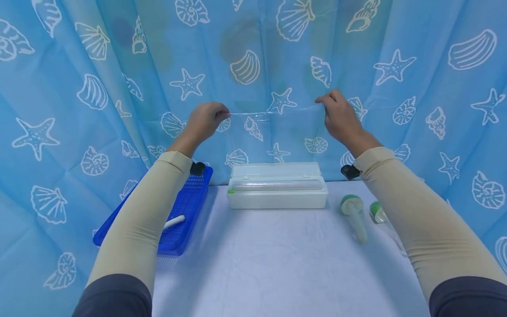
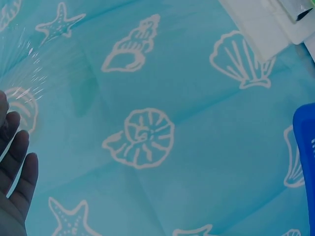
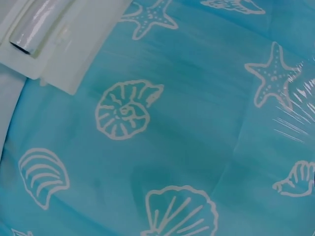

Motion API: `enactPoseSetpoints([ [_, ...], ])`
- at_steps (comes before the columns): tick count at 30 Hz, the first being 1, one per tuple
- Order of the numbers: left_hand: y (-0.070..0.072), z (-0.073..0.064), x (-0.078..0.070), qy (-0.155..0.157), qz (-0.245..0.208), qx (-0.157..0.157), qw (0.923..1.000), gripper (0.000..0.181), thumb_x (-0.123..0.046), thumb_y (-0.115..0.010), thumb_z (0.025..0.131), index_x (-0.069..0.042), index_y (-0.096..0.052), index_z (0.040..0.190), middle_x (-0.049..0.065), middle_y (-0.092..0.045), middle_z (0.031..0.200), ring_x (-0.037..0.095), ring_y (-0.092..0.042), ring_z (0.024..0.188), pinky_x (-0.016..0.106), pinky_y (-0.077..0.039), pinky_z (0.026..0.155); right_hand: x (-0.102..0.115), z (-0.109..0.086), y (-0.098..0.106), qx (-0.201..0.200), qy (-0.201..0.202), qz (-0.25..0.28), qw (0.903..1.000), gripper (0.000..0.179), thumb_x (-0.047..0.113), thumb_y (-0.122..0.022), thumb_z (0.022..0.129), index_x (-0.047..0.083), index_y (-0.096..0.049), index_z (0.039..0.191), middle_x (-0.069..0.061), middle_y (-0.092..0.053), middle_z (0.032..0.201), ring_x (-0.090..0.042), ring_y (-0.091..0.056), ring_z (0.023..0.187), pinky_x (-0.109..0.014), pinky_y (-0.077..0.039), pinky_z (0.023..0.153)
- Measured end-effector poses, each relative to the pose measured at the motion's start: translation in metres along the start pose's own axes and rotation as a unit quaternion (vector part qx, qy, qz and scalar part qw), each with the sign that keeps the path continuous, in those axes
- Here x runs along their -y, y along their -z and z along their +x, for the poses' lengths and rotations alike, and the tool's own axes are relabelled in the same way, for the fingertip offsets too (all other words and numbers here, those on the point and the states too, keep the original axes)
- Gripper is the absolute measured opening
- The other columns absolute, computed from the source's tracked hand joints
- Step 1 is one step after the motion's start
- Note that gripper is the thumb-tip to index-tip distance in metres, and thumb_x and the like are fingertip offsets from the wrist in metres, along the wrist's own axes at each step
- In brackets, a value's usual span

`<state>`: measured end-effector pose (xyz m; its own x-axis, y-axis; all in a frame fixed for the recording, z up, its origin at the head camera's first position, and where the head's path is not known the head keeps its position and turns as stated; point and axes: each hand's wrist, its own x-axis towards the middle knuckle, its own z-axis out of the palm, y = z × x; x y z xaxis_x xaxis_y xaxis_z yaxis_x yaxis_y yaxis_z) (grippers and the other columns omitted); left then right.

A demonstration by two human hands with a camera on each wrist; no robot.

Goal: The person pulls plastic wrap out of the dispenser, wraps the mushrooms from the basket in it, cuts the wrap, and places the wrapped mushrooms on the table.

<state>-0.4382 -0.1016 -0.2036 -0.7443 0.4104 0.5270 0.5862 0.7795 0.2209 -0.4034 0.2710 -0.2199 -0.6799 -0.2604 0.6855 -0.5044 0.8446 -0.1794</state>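
Note:
Up in front of the curtain, a clear sheet of cling film (image 1: 257,116) is stretched between the two hands. My left hand (image 1: 203,119) pinches its left end between thumb and fingers, and my right hand (image 1: 339,118) pinches the right end. Shiny creases in the cling film (image 2: 30,69) fan out near the left hand (image 2: 17,169) in the left wrist view. In the right wrist view only creased film (image 3: 300,103) shows at the right edge, with the hand out of sight. Below the film stands a white dispenser box (image 1: 277,201), lid up, with a film roll (image 1: 277,185) inside.
A blue basket (image 1: 185,233) at the left holds a white, rod-like thing (image 1: 174,221), partly behind the left arm. On the right lie a green-topped pale object (image 1: 356,218) and a similar one (image 1: 380,213). A shell-patterned curtain (image 1: 431,88) hangs behind the white table (image 1: 269,264).

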Motion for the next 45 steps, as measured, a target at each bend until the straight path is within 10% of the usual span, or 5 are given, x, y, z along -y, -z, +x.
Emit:
enactPoseSetpoints([
  [19,0.014,-0.001,-0.005,-0.015,0.002,-0.018,0.9997,0.021,-0.022,-0.056,0.100,-0.008,-0.071,0.106,0.005,-0.068,0.099,0.020,-0.061,0.091,0.034,-0.051,0.083,0.003,0.008,0.008,-0.018,0.011,0.017,0.9996,0.035,0.000,-0.031,0.103,-0.002,-0.060,0.123,-0.015,-0.040,0.099,-0.029,-0.048,0.085,-0.035,-0.043,0.068],
  [31,0.000,-0.030,-0.011,-0.058,-0.007,0.000,0.9983,0.021,-0.022,-0.057,0.100,-0.009,-0.072,0.106,0.004,-0.070,0.098,0.017,-0.063,0.088,0.033,-0.051,0.079,-0.005,-0.021,0.009,0.001,0.049,-0.005,0.9988,0.030,-0.006,-0.037,0.101,-0.004,-0.061,0.118,-0.016,-0.046,0.100,-0.031,-0.052,0.090,-0.042,-0.048,0.077],
  [45,0.025,-0.069,-0.042,-0.153,-0.041,0.011,0.9873,0.017,-0.015,-0.058,0.099,-0.005,-0.071,0.105,0.007,-0.071,0.097,0.019,-0.066,0.090,0.033,-0.053,0.080,-0.001,-0.053,0.038,-0.003,0.107,-0.034,0.9937,0.031,-0.016,-0.052,0.091,-0.003,-0.062,0.118,-0.017,-0.049,0.102,-0.031,-0.054,0.093,-0.045,-0.052,0.082],
])
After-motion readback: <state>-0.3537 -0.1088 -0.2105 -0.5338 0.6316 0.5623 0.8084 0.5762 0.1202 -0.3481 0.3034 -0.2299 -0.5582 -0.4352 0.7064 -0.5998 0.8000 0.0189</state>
